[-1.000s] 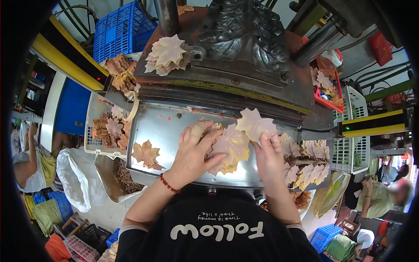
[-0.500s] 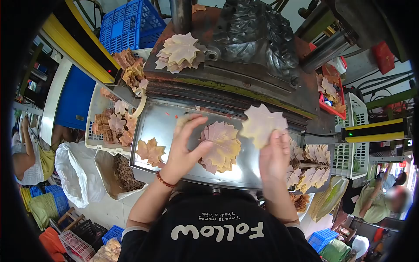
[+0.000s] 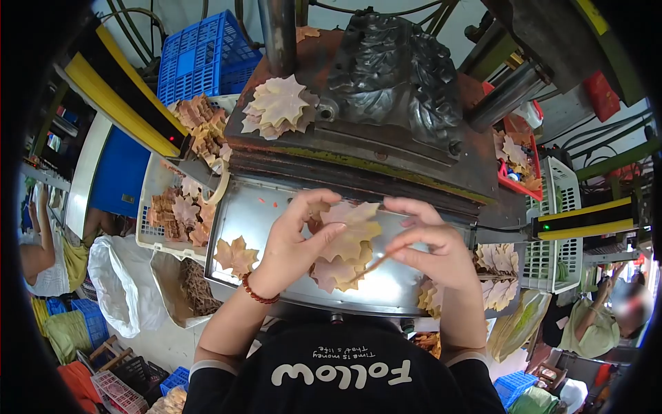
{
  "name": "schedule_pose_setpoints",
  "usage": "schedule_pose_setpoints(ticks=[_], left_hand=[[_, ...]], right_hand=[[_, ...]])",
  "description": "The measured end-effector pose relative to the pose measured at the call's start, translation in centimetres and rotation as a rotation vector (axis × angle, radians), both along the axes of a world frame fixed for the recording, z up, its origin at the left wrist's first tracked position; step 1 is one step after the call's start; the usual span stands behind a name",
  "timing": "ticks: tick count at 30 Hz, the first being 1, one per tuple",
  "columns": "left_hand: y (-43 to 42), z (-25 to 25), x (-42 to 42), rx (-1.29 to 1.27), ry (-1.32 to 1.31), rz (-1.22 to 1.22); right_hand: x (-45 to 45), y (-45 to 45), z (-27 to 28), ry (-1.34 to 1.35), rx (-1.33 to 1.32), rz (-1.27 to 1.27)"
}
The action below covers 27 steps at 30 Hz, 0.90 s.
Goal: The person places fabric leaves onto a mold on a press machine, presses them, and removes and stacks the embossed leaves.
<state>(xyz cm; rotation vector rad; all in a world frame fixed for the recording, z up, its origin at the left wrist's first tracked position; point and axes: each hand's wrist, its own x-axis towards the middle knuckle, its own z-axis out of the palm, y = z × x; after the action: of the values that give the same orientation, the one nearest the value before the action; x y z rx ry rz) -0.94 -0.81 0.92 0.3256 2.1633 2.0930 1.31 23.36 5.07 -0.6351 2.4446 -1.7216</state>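
Observation:
My left hand curls at the left side of an artificial maple leaf, thumb lying over it and fingers bent behind. That pinkish-yellow leaf is above a small pile of similar leaves on the metal tray. Between thumb and fingertips, my right hand pinches a thin brown stem-like piece, whose lower end points at the pile. A single orange-brown leaf lies at the tray's left end. More leaves rest beside my right forearm.
A dark metal leaf-shaped mould sits on the press bed beyond the tray, with stacked leaves to its left. Yellow-black sensor bars flank both sides. Crates of leaves stand at left; a red basket is at right.
My right hand has moved left from holding a leaf out to the right and now pinches the thin brown piece. A leaf now stands over the pile, at my left hand.

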Motion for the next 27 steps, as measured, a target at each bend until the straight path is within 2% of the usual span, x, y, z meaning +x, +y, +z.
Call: schedule_pose_setpoints(ticks=[1, 4, 6, 10, 11, 14, 15, 18, 19, 22, 23, 24, 25, 26, 27], left_hand=[[0.3, 0.2, -0.4, -0.004, 0.063, -0.034], [1.4, 0.8, -0.7, 0.113, 0.012, -0.058], [1.3, 0.9, -1.4, 0.143, 0.012, -0.103], [1.0, 0.9, -3.3, 0.181, 0.014, -0.111], [1.1, 1.2, -3.8, 0.175, 0.035, -0.105], [1.3, 3.2, -5.1, 0.114, 0.189, -0.006], [1.2, 3.5, -5.3, 0.134, 0.213, 0.017], [1.9, 4.3, -5.1, 0.085, 0.39, 0.09], [1.8, 4.0, -5.0, 0.132, 0.353, -0.027], [3.2, 3.9, -5.0, 0.185, 0.468, 0.054], [2.8, 4.4, -5.1, 0.289, 0.311, -0.074], [2.2, 4.7, -5.0, 0.108, 0.325, -0.106], [1.4, 4.7, -4.7, -0.075, 0.337, -0.136], [0.7, 4.6, -4.5, -0.261, 0.35, -0.162], [0.1, 4.0, -4.4, -0.409, 0.44, -0.229]], right_hand=[[-0.4, -0.4, -0.2, 0.001, -0.001, -0.031], [-1.6, -1.3, -0.9, 0.059, 0.028, -0.14], [-1.7, -1.2, 0.7, 0.05, 0.08, -0.217], [-4.2, -0.1, 3.8, 0.245, 0.195, -0.336], [-4.9, -0.2, 4.4, 0.04, 0.042, -0.352], [-6.1, 1.5, 6.2, -0.106, -0.173, 0.008], [-6.2, 1.3, 6.0, -0.03, -0.33, 0.108], [-6.1, -0.1, 6.6, 0.069, -0.14, 0.005], [-6.3, -0.7, 5.9, 0.117, -0.072, -0.041], [-7.5, -0.9, 6.6, 0.175, 0.104, -0.188], [-9.0, -0.5, 6.2, 0.355, 0.141, -0.329], [-11.0, 0.0, 6.4, 0.535, 0.212, -0.47], [-13.4, 0.8, 6.3, 0.519, 0.184, -0.593], [-15.8, 1.4, 7.0, 0.364, 0.161, -0.697], [-20.0, 4.1, 5.1, 0.645, 0.398, -0.744]])
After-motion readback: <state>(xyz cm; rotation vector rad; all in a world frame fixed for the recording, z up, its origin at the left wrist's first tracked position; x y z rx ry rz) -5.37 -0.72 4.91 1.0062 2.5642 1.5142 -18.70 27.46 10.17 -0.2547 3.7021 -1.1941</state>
